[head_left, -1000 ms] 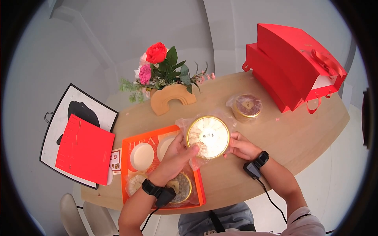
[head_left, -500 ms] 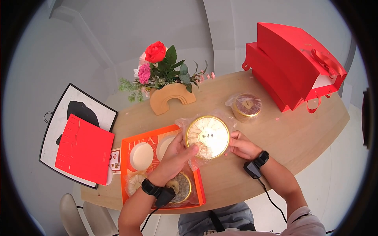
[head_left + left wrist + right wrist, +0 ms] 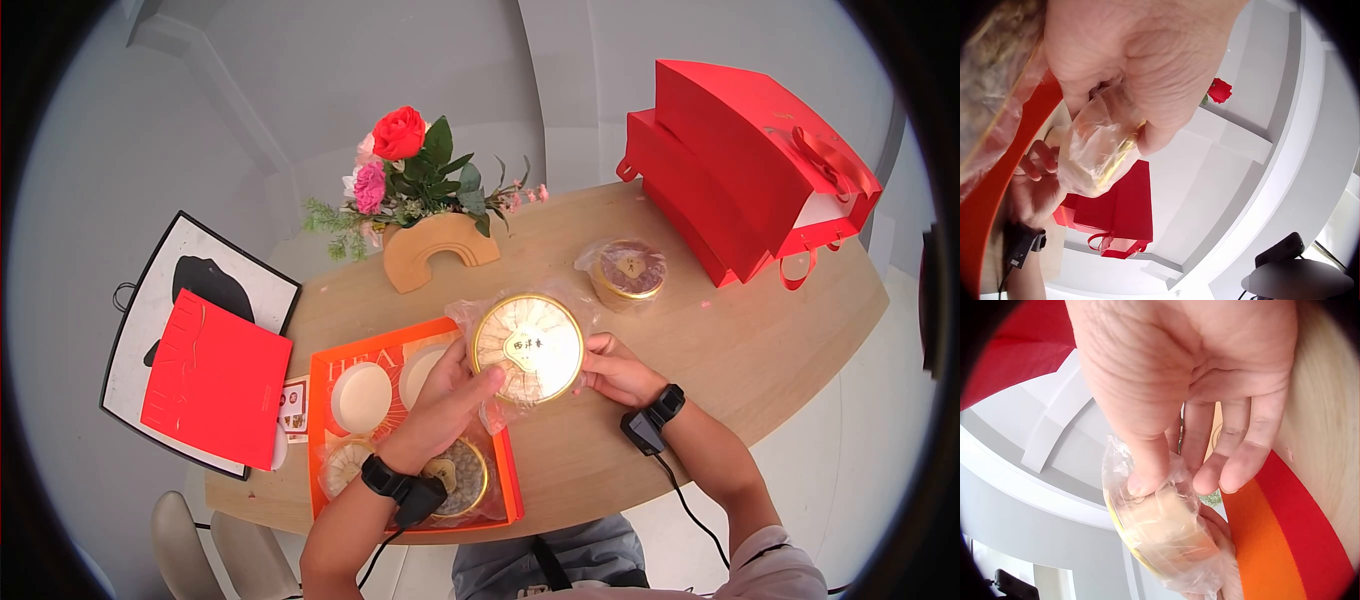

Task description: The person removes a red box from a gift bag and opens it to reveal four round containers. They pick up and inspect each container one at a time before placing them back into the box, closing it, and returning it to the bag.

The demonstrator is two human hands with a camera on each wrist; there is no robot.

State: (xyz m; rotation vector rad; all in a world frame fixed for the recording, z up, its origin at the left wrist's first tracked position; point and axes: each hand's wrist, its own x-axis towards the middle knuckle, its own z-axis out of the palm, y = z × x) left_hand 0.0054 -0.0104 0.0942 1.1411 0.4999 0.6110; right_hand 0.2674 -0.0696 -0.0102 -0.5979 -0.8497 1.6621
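A round gold-rimmed tub [image 3: 505, 375] of pale slices, loosely wrapped in clear plastic, is held up over the table between both hands. Its lid faces the head camera, with a dark-lettered label in the middle and bright glare on the right. The left hand [image 3: 440, 402] grips its left side, thumb over the lid's lower edge. At the right side, the right hand [image 3: 620, 370] pinches the tub; in the right wrist view its thumb [image 3: 1147, 469] presses the wrapped wall while other fingers hang loosely curled. Below the left forearm lies an orange box [image 3: 318, 400].
The box holds wrapped tubs [image 3: 462, 480] in front and pale round recesses [image 3: 361, 397] behind. Another wrapped tub [image 3: 630, 270] stands right of the vase of flowers [image 3: 425, 250]. Red gift bags [image 3: 730, 170] fill the back right. A red folder [image 3: 215, 385] lies on a framed picture [image 3: 200, 265].
Glare on the tub's lid has shrunk toward its right side, so more of the pale slices show. Both hands keep their hold in nearly the same place.
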